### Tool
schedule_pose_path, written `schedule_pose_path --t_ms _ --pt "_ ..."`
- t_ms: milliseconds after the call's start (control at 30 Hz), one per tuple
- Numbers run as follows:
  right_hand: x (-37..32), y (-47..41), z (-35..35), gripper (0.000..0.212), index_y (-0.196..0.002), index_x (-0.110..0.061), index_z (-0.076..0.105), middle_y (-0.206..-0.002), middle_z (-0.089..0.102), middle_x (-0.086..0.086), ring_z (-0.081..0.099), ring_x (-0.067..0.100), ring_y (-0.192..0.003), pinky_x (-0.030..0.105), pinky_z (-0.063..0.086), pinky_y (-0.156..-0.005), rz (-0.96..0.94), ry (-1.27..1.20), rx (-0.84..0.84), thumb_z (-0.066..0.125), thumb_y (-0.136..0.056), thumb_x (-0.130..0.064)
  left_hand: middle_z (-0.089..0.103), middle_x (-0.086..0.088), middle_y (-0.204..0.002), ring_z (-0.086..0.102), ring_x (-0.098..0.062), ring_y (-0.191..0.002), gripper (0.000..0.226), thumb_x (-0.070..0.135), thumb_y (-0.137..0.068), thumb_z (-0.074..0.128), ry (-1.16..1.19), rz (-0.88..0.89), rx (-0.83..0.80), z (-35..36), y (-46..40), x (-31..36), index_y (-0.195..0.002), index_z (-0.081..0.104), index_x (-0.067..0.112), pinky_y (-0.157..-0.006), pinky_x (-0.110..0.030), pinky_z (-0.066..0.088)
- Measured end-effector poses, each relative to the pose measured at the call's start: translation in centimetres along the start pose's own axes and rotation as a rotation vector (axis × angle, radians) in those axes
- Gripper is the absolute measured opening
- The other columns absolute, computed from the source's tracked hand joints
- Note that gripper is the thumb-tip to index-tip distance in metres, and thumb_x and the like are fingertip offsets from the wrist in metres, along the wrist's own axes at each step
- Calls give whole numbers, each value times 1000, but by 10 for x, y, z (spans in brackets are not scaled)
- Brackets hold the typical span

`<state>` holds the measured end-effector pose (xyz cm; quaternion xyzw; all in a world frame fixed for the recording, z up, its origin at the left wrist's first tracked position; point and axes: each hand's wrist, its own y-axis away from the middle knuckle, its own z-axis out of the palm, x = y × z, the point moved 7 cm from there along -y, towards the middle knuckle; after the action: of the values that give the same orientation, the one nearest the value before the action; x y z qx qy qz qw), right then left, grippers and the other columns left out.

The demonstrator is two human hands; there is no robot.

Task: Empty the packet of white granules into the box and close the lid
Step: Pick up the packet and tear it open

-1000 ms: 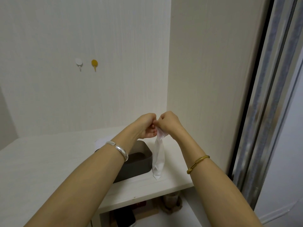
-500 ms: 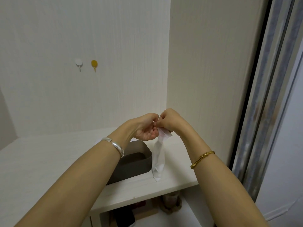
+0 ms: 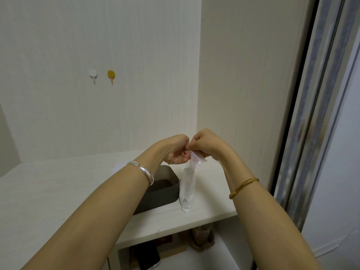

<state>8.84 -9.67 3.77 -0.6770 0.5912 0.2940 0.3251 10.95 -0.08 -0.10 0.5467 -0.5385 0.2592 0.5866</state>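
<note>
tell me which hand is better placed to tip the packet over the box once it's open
Right, probably. The right hand pinches the packet top, which hangs just right of the open box. The left hand and forearm already cross above the box.

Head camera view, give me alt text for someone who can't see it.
Both hands, left hand and right hand, pinch the top of a white packet hanging beside an open grey box on a pale shelf. Two hooks stick to the wall behind.
</note>
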Motion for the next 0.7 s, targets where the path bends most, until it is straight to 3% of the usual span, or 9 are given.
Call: schedule_pose_path --t_ms 133,233,367,500,600,700 --pt "6 1 -1 9 -73 -3 61 -78 63 20 61 30 -72 37 47 -69 16 -46 28 63 -81 -7 37 -1 -37 35 -8 -27 20 3 -77 26 -23 28 10 4 2 2 -68 43 7 -31 -12 36" --pt "5 1 -3 16 -64 -3 59 -74 64 19 61 30 -68 35 48 -66 16 -30 29 63 -80 -6 39 -2 -37 36 -9 -25 19 5 -79 28 -15 40 15 5 3 1 -69 45 6 -29 -12 36" --pt "7 0 -3 28 -54 -7 50 -56 55 11 56 23 -52 22 45 -47 23 -88 87 62 -79 -1 41 -1 -34 38 -8 -24 22 3 -77 31 -144 25 98 -3 0 3 -64 48 5 -28 -13 36" --pt "22 -3 -27 19 -65 -1 52 -53 57 16 60 22 -38 29 56 -51 89 -171 265 47 -79 11 40 -1 -30 36 -9 -22 25 2 -77 27 -274 37 222 -24 1 -3 -61 45 6 -29 -11 34" --pt "27 -3 -37 17 -73 -1 54 -52 60 15 62 24 -42 32 58 -60 127 -75 329 43 -78 11 40 -1 -30 36 -9 -24 25 2 -76 28 -388 9 241 -38 3 -12 -58 44 7 -31 -12 34" --pt "20 -3 -36 16 -75 -3 55 -50 60 11 58 18 -36 24 52 -53 112 34 380 43 -79 7 42 0 -29 36 -11 -32 25 6 -77 32 -529 -1 287 -46 7 -5 -55 42 8 -38 -16 35"
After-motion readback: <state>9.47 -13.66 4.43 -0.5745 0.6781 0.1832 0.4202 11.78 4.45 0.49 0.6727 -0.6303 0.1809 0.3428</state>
